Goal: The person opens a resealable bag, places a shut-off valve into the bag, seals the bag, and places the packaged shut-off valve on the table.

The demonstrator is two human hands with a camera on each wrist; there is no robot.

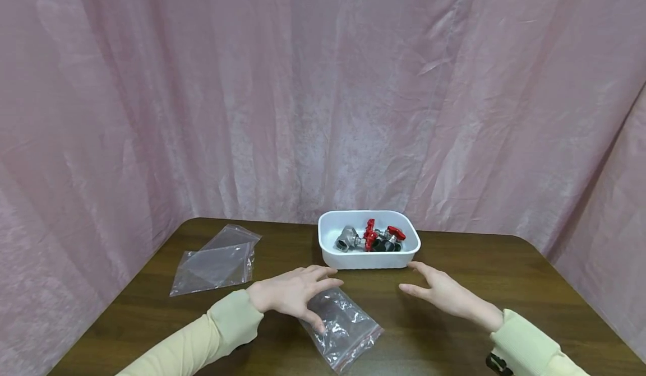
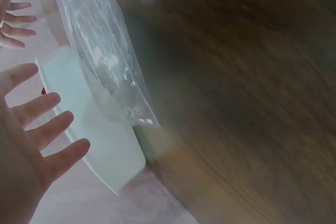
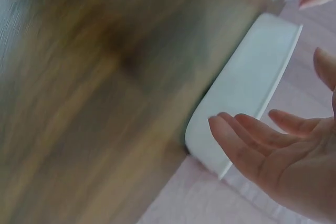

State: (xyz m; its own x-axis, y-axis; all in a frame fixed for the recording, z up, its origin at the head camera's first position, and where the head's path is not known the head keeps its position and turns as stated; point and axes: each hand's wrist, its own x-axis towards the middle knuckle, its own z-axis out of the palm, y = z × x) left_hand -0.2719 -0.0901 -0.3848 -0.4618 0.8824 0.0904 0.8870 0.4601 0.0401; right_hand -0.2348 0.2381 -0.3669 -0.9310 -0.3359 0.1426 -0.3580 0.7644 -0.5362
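My left hand (image 1: 295, 292), fingers spread, is over the upper part of a clear zip bag (image 1: 343, 325) lying on the table in front of me. Straight, slightly parted fingers show on my right hand (image 1: 449, 292), its fingertips close to the front right corner of a white plastic tub (image 1: 370, 261). Inside the tub are metal valves with red handles; one silver valve (image 1: 348, 238) lies at the left, and a red handle (image 1: 396, 232) shows at the right. Both wrist views show the tub's outer wall beyond the fingers, and neither hand holds anything.
Two more clear zip bags (image 1: 217, 264) overlap each other on the left side of the brown wooden table (image 1: 469, 253). A pink curtain (image 1: 323, 96) hangs right behind the table's far edge and along its sides.
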